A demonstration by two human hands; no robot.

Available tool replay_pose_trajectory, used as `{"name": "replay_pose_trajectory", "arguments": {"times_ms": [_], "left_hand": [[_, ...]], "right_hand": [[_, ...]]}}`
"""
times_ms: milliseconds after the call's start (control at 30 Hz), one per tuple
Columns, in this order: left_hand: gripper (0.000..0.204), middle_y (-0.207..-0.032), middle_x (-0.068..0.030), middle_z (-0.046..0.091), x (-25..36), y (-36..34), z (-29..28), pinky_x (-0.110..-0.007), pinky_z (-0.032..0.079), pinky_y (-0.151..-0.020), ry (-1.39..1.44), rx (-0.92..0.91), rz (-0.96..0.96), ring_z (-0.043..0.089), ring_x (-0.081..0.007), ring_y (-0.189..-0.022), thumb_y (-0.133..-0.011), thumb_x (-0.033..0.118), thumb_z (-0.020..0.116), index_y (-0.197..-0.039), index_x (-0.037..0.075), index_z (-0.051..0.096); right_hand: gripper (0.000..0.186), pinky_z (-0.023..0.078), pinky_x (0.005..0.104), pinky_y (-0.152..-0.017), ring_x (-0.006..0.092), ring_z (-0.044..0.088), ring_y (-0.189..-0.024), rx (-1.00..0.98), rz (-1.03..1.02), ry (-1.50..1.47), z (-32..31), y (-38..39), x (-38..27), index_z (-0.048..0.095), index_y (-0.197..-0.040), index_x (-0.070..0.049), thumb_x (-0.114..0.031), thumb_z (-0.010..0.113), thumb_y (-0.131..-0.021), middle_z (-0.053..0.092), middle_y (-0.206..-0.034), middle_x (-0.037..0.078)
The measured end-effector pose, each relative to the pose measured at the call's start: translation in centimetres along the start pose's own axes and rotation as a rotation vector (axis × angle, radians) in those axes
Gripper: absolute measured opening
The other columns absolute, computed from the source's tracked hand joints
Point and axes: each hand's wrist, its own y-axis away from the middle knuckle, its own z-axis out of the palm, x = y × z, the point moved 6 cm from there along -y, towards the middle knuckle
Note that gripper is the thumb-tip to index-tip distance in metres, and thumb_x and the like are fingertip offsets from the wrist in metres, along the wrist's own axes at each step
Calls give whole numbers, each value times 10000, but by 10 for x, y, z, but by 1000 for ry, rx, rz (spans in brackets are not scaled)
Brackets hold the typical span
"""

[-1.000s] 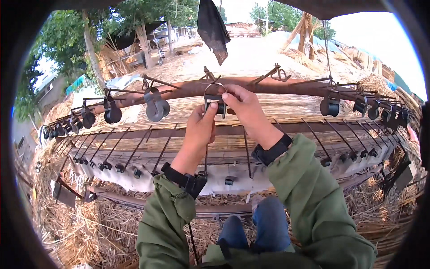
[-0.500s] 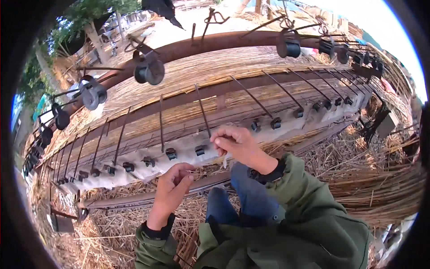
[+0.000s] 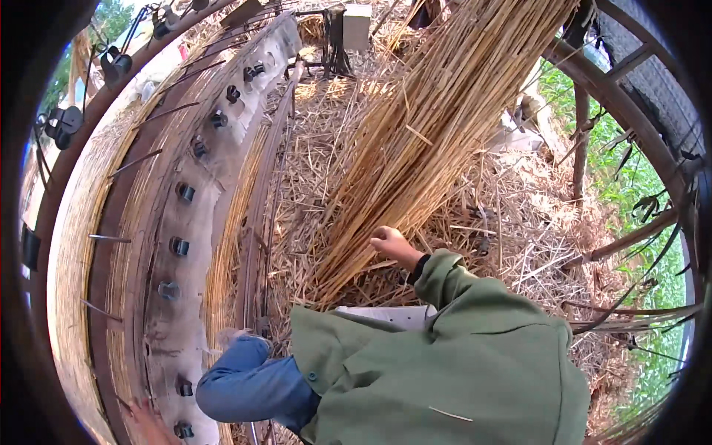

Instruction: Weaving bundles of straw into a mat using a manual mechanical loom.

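My right hand (image 3: 395, 247) is at the near part of a big bundle of dry reeds (image 3: 437, 126), its fingers curled against the stalks. How many stalks they hold is hidden. At the lower left edge, my left hand (image 3: 148, 424) rests by the long frame, only partly in view. Its visible fingers look stretched out along the rail, close to a thin metal rod (image 3: 101, 309). Black spools (image 3: 179, 246) sit in a row on the pale strip of cloth (image 3: 167, 337) along the frame. Pressed reeds (image 3: 78, 245) lie beyond it, on the left.
Loose straw (image 3: 519, 222) covers the ground. A rusty pipe (image 3: 55, 174) with hanging spools (image 3: 63, 126) runs along the left. At the right stands a rusty metal frame (image 3: 615, 96) with dark straps. A pale seat-like object (image 3: 389, 315) is beside me.
My view has turned to the right, toward the reed bundle. My hands, close together before, are now far apart: the right at the reeds, the left back by the frame.
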Motion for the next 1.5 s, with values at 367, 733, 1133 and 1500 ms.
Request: {"name": "replay_pose_trajectory", "arguments": {"times_ms": [367,733,1133,1500], "left_hand": [[513,-1165,-243,465,78,76,51,-453,368,-928,-74,-155,-115,459,-363,-1056,-940,319,351,-1321,3,216],[501,-1177,-25,484,0,1,5,-236,363,-823,39,-80,-231,474,-131,-968,-910,353,450,-1340,138,311],[453,-1169,-39,499,-12,-5,-21,-255,347,-902,105,-56,-211,478,-130,-996,-909,299,460,-1308,114,352],[453,-1184,-62,493,-19,-11,-25,-261,358,-910,150,-71,-251,467,-135,-1045,-915,288,462,-1303,81,354]], "right_hand": [[411,455,337,-689,247,564,-834,427,81,391,-166,-93,118,535,-1051,79,-195,650,-767,598,-919,163],[729,366,396,-871,267,423,-1122,797,141,-497,-194,-93,138,315,-1321,-46,-281,692,-743,444,-1264,140],[410,424,381,-795,221,512,-961,699,423,-802,-147,-128,161,448,-1252,-136,-148,514,-847,553,-1091,58],[264,397,385,-770,194,484,-951,340,86,-996,-98,-93,138,508,-1053,-131,-62,553,-802,527,-1038,24]]}}
